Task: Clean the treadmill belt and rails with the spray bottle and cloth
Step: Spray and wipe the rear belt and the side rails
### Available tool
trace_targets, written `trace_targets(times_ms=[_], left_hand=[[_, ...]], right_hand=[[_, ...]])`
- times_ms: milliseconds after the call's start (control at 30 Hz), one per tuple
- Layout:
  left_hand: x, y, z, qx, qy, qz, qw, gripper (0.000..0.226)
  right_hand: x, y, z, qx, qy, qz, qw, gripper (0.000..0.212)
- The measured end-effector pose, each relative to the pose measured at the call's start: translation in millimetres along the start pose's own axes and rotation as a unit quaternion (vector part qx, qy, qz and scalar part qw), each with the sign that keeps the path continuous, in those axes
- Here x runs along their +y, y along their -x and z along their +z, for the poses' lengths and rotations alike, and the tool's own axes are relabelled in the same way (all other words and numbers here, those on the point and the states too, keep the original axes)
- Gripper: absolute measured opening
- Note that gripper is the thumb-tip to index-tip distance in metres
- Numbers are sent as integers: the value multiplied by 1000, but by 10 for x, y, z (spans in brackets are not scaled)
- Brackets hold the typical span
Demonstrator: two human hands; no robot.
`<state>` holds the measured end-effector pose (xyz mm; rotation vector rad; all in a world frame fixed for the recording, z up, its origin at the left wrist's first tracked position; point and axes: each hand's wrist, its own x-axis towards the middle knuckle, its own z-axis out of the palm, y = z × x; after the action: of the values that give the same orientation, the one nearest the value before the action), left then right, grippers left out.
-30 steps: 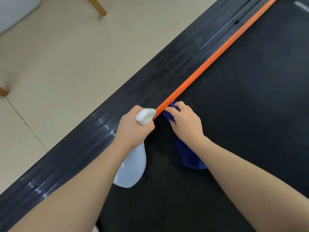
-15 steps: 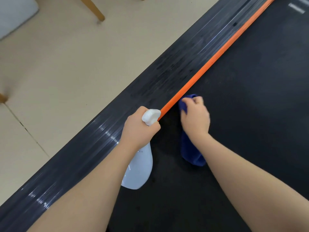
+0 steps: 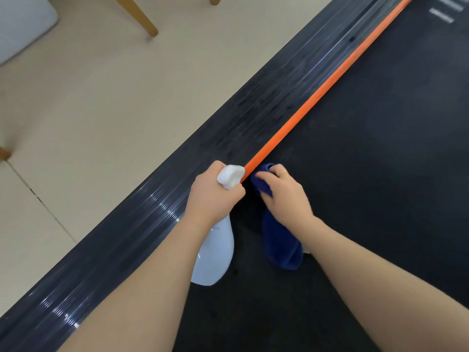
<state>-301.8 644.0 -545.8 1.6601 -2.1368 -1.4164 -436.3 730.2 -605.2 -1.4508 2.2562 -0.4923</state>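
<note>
So the background is mostly beige tiled floor [image 3: 106, 102], with a dark grout line [image 3: 38, 199] cutting diagonally across its lower left part. A slanted wooden chair leg [image 3: 138, 17] stands at the top of the floor, and another leg's stub [image 3: 214, 0] pokes in just to the right of it at the frame edge. A third wooden bit [image 3: 4, 153] sits at the far left. Up left of the slanted leg there's a pale grey-white thing [image 3: 22, 24], can't tell what.

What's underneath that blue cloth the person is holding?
The blue cloth, gripped by the right hand, lies over the black treadmill belt, beside the orange strip. The belt right beneath the cloth is covered, so its state cannot be seen.
</note>
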Motion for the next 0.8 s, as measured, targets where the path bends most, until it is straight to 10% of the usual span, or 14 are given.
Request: trace_targets(times_ms=[233,467,633,800], left_hand=[[-19,-30,4,-14,9,5,1000,22],[-47,182,-146,66,53,6,996,23],[-121,394,-303,105,102,0,989,24],[-199,529,-358,114,106,-24,988,25]], right_hand=[[162,-318,-169,95,-15,185,978,36],[-63,253,19,-88,62,-79,991,45],[-274,134,122,32,48,130,990,35],[-749,673,511,-95,47,-111,988,33]])
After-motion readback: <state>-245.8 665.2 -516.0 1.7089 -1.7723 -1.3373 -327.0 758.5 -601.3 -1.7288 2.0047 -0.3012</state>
